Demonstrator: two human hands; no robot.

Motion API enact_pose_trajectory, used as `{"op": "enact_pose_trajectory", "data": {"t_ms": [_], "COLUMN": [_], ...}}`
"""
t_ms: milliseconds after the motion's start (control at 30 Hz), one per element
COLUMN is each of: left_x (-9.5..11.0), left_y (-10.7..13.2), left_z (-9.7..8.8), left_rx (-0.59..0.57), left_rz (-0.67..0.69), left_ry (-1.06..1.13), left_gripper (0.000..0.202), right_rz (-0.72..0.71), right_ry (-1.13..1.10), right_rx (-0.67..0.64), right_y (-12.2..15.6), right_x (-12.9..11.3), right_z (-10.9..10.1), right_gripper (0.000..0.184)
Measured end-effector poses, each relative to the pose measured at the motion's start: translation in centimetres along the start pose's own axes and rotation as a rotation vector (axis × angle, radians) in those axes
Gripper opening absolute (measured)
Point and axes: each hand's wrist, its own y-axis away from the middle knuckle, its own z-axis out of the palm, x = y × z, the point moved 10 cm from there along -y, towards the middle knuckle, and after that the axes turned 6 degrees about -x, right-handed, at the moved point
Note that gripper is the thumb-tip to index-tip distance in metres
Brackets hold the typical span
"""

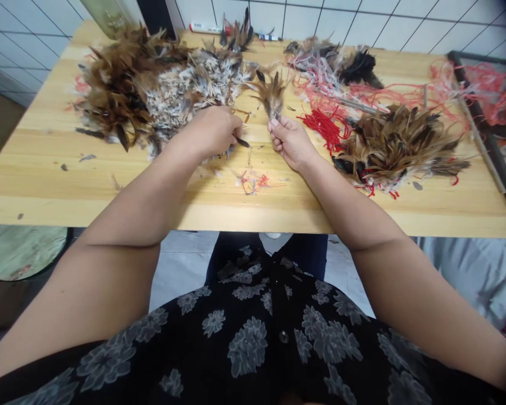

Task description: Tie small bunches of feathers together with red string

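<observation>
My right hand [290, 140] is closed around the quill ends of a small bunch of brown feathers [271, 93], which fans upward from my fingers. My left hand [214, 130] is curled at the edge of a large loose pile of brown and speckled feathers [160, 84], and a dark feather tip [242, 143] sticks out from its fingers toward the right hand. Both hands hover just above the wooden table [50, 169], a short gap apart.
A second heap of brown feathers [398, 146] tied with red string lies to the right, beside a bundle of red string [326, 128]. More tangled red and white string [362, 84] and dark feathers lie at the back. A dark-framed tray [495, 152] stands at the right edge.
</observation>
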Motion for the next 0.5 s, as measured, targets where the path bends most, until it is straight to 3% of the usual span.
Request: {"op": "enact_pose_trajectory", "data": {"t_ms": [167, 367, 433, 500], "left_x": [-1.5, -2.2, -2.1, -1.7], "left_y": [-2.0, -1.0, -0.6, -0.5], "left_z": [1.2, -2.5, -2.6, -1.6], "left_rx": [0.075, 0.345, 0.397, 0.392], "left_rz": [0.033, 0.045, 0.04, 0.021], "left_ry": [0.08, 0.579, 0.82, 1.046], "left_gripper": [0.009, 0.024, 0.038, 0.057], "right_rz": [0.006, -0.067, -0.085, -0.093], "right_ry": [-0.006, 0.08, 0.109, 0.132], "right_rx": [0.012, 0.004, 0.001, 0.007], "right_y": [-0.6, -1.1, -1.0, -0.8], "right_x": [0.5, 0.6, 0.4, 0.3], "right_z": [-0.6, -0.9, -0.9, -0.8], "right_gripper": [0.046, 0.051, 0.05, 0.051]}}
